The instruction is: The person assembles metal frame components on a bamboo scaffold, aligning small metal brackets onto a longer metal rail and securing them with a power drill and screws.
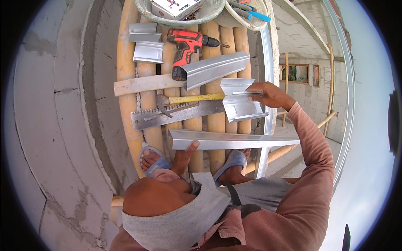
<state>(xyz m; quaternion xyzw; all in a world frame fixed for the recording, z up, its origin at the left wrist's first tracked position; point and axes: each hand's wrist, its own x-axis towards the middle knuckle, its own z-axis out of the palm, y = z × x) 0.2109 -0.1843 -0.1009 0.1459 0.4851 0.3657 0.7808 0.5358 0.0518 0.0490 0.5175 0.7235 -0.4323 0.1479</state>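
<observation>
My right hand (270,95) grips the right edge of a short, bent piece of silvery metal profile (242,109), its fingers closed on the flange. My left hand (183,159) is at the near edge of a long silvery metal channel (234,140), thumb pressed to its side and the other fingers mostly hidden. That channel lies crosswise in front of my feet. Beyond it are a handsaw (180,115) and a claw hammer (194,98) with a yellow handle, partly covered by the short piece.
A bamboo platform (215,157) carries a red cordless drill (184,44), another channel (217,69), a wooden slat (144,85) and two short metal pieces (148,51). A basin (180,21) and a bucket (261,25) stand at the far end. Block walls (46,125) rise at the left.
</observation>
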